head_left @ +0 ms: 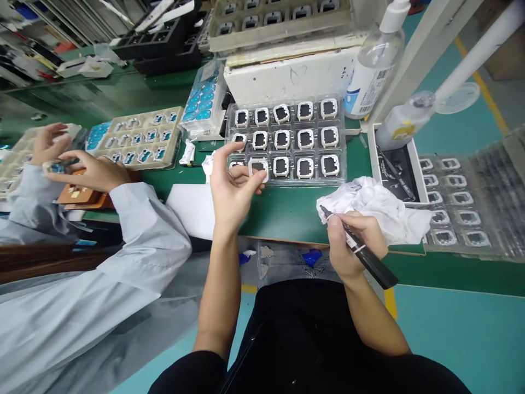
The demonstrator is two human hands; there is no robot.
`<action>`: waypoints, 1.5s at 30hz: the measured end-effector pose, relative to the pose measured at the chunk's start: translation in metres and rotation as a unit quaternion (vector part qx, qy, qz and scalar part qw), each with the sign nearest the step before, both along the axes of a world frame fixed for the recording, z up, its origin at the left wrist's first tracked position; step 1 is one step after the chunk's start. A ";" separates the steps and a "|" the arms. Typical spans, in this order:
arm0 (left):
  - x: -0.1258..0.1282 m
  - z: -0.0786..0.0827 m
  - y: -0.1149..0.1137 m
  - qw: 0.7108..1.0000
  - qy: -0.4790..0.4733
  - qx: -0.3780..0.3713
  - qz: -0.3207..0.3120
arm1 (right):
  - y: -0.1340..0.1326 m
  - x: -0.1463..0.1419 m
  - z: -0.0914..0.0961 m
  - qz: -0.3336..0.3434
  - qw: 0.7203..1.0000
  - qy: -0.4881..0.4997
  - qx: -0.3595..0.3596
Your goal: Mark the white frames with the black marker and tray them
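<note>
Between its thumb and fingers, my left hand (234, 189) grips a white watch-case-like frame (258, 166) with a square opening. It is over the front edge of a clear plastic tray (293, 180), where rows of similar white frames with dark insides sit in pockets. Part of the tray's left side is hidden by that hand. My right hand (356, 243) is closed around a black marker pen (371, 265), its dark tip uncovered and pointing up and left. Just beyond the pen lies a crumpled white cloth (375, 205) on the green table.
A co-worker's hands (92, 172) handle a small part at left, by a beige tray (159, 158). Behind my tray stand a white box (293, 76) and a pump bottle (371, 71). An open box (420, 186) holds another bottle at right, near stacked clear trays (459, 202).
</note>
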State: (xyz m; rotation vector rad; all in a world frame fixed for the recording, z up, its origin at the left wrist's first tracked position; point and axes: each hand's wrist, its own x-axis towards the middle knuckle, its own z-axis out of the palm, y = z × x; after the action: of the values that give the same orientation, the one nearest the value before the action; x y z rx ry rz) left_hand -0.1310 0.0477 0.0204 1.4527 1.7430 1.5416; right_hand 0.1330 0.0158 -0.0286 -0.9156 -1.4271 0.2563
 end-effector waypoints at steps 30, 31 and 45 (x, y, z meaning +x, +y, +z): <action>0.094 -0.033 -0.067 0.989 -0.016 0.018 -0.145 | 0.002 -0.002 0.014 0.114 0.992 0.002 -0.058; 0.094 -0.033 -0.067 0.989 -0.016 0.022 -0.145 | 0.001 -0.002 0.014 0.113 0.992 0.001 -0.058; 0.098 -0.039 -0.071 0.992 0.049 0.017 -0.112 | 0.001 -0.001 0.012 0.109 0.992 -0.001 -0.056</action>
State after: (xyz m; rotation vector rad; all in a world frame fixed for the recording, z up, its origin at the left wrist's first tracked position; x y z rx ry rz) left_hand -0.0335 -0.0232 -0.0189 1.7017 1.5507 1.4111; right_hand 0.1319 0.0171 -0.0165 -0.8502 -1.5279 0.5046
